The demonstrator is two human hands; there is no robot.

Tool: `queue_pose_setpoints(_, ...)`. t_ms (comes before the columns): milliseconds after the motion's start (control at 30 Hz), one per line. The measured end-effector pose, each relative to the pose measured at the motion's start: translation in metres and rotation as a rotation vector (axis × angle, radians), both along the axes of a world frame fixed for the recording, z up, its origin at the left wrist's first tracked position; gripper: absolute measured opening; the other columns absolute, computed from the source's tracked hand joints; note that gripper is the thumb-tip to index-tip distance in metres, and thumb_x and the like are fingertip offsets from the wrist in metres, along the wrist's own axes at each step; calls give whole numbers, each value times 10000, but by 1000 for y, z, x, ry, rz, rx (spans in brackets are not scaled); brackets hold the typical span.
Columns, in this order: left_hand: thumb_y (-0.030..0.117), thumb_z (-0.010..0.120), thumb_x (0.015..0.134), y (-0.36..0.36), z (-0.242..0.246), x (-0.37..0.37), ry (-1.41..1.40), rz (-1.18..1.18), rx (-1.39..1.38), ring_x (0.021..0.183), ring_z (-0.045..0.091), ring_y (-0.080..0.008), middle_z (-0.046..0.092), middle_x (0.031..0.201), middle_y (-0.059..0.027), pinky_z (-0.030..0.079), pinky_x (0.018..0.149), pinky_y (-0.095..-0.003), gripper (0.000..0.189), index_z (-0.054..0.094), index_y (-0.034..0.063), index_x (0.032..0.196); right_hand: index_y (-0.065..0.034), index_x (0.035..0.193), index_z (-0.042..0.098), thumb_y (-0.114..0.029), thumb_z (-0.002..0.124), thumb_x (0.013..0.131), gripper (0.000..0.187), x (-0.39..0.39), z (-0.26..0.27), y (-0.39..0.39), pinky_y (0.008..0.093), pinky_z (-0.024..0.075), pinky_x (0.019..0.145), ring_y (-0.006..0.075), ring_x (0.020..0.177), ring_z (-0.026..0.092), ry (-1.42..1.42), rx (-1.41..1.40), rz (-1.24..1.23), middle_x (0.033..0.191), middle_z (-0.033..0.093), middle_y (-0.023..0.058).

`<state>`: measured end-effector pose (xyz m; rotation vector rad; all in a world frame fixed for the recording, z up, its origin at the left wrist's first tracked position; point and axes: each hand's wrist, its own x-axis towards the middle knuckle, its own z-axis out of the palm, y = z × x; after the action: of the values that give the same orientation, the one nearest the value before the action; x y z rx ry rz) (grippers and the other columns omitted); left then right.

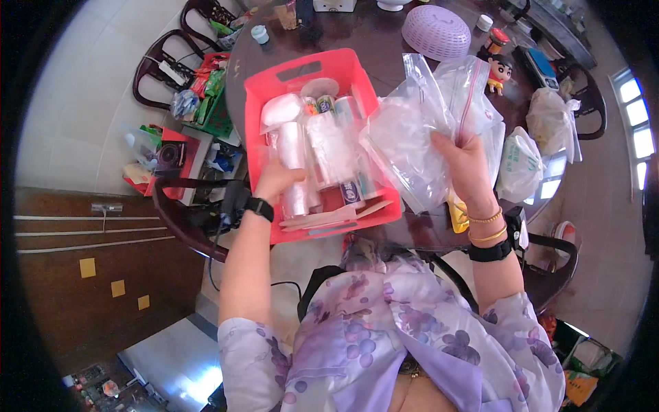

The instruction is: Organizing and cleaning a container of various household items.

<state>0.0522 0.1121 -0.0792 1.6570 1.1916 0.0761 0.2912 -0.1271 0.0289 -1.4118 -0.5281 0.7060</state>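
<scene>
My left hand (278, 180) reaches over the left wall of a red plastic basket (257, 113). Its thumb lies across a roll of clear plastic bags (292, 141); its fingers are partly blurred, so a firm grip on the roll is not certain. My right hand (462, 165) pinches several clear zip-lock bags (406, 134) between thumb and fingers, right of the basket. The bags overlap the basket's right wall. Inside the basket are another wrapped clear plastic roll (327, 149), a white bundle (282, 109), small printed cans (325, 104) and a dark purple printed pack (352, 193).
The basket tilts on a dark round table (381, 62). Beyond it stand a lilac woven-pattern cover (436, 32), a cartoon figurine (498, 73) and a blue-topped scale (538, 68). Tied plastic bags (520, 165) sit at the right edge. A chair (175, 206) and loaded crates (208, 116) stand left.
</scene>
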Motion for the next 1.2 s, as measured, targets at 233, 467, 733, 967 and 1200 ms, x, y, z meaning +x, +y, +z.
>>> queue_pose_setpoints(233,-45,684,617,-16,71,-31,-669,203,-127,886,583,-178,593,971,-76,470,792,-318,491,513,-5,1075,25,995,591,-53,585,813,199,2,1,13,233,462,641,85,716,569,11,-1,38,868,625,33)
queue_pose_setpoints(467,-1,722,644,-23,85,-44,-634,235,171,956,556,-183,553,1077,-104,453,833,-314,601,420,-4,1164,27,925,614,-87,592,812,161,-7,12,31,220,425,546,55,634,532,-157,35,21,767,614,9)
queue_pose_setpoints(733,28,730,665,-22,93,-45,-557,261,259,943,561,-174,574,1047,-96,454,825,-308,553,449,0,1141,20,941,613,-102,600,824,170,-5,16,28,210,422,560,51,650,531,-104,48,-13,789,618,9)
queue_pose_setpoints(967,34,722,687,-32,69,-30,-446,176,157,933,567,-168,582,1042,-96,456,811,-304,544,450,-16,1156,20,988,599,-79,600,818,197,-8,20,19,222,444,609,74,696,554,-84,41,-18,850,627,31)
queue_pose_setpoints(1200,210,734,655,-38,39,-35,-42,-45,605,989,559,-348,552,1079,-234,446,840,-375,602,470,-31,1139,2,990,601,-60,603,805,195,-5,19,11,236,466,635,91,715,577,-22,70,-39,846,631,35)
